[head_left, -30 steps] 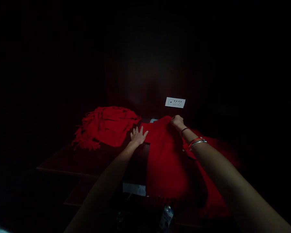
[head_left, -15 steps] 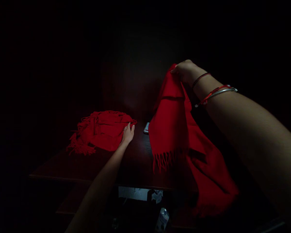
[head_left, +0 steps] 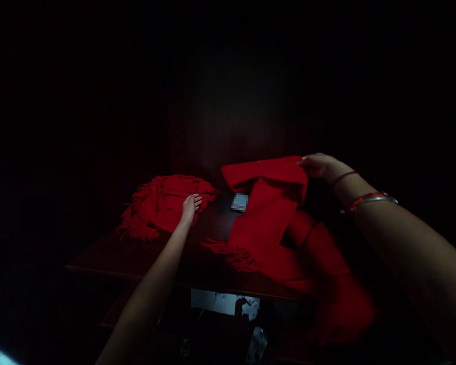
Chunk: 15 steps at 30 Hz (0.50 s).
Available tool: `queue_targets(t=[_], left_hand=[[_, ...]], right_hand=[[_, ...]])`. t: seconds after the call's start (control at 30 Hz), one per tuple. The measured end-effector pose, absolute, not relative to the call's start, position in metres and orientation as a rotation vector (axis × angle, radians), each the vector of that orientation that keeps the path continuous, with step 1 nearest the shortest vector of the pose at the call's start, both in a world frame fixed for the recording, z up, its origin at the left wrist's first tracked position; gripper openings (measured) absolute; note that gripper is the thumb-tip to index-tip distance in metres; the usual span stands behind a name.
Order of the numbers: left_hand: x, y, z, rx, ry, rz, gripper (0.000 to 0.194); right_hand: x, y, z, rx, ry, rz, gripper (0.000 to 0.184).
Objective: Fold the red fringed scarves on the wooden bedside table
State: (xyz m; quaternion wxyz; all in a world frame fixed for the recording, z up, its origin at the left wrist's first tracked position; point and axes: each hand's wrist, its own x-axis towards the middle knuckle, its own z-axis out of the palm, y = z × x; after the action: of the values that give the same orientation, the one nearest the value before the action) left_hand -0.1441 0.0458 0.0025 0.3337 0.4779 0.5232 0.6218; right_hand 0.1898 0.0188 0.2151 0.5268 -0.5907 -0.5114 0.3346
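Observation:
In the head view a red fringed scarf drapes over the right part of the dark table, its lower end hanging past the front edge. My right hand pinches its upper edge, slightly raised above the tabletop. To the left lies a bunched red fringed cloth, perhaps another scarf, in a loose heap. My left hand is at the heap's right side with fingers stretched out; whether it touches the cloth is hard to tell.
A phone with a lit screen lies between the two red cloths. The dark wooden table ends in a front edge. Below it are a pale surface and a blue-and-white package. Surroundings are very dark.
My right hand has come down and a little to the right, so the scarf's fringed end now rests on the table. My left hand has shifted slightly left, its fingers straighter.

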Motion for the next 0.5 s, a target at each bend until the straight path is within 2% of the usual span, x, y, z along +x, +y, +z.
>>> queue_targets(t=[0.1,0.2,0.37,0.5], left_hand=[[-0.116,0.044,-0.005,1.384,1.371,1.442,0.028],[-0.075,0.036,-0.012,1.589,1.332,1.209,0.016],[-0.024,0.017,-0.007,2.189,1.266,0.538,0.033],[-0.007,0.008,0.004,2.028,1.116,0.434,0.051]], right_hand=[[0.241,0.002,0.146,-1.558,-1.141,0.807,0.023],[0.275,-0.013,0.088,-1.663,-1.093,0.739,0.020],[0.298,-0.011,0.043,-1.649,-1.030,0.679,0.014],[0.301,0.004,0.044,-1.582,-1.013,0.692,0.014]])
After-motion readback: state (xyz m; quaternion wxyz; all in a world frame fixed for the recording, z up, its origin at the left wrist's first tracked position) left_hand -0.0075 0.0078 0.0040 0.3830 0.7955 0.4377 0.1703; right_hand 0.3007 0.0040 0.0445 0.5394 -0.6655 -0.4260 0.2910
